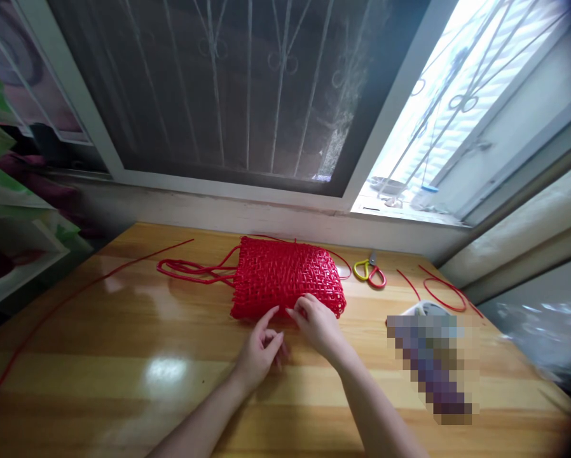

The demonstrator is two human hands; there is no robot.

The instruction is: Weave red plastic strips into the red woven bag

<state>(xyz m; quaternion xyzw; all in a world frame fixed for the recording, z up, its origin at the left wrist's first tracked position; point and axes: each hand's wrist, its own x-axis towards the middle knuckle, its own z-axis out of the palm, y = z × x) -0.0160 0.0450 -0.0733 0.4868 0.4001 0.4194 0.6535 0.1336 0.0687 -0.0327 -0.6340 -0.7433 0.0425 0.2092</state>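
Note:
A red woven bag (285, 273) lies on its side on the wooden table, its looped red handles (197, 270) stretching to the left. At the middle of its near edge, my right hand (314, 321) is closed in a pinch against the weave; the exact strand between the fingertips is too small to make out. Just left of it, my left hand (261, 350) has its index finger stretched out to the same edge, with the thumb apart and nothing visible held.
Scissors (371, 270) with yellow and red handles lie right of the bag. A long red cord (80, 289) crosses the table's left side. More red cord (440, 286) curls at the right, near a partly blurred-out object (431, 366). A barred window (247, 95) rises behind the table (123, 394).

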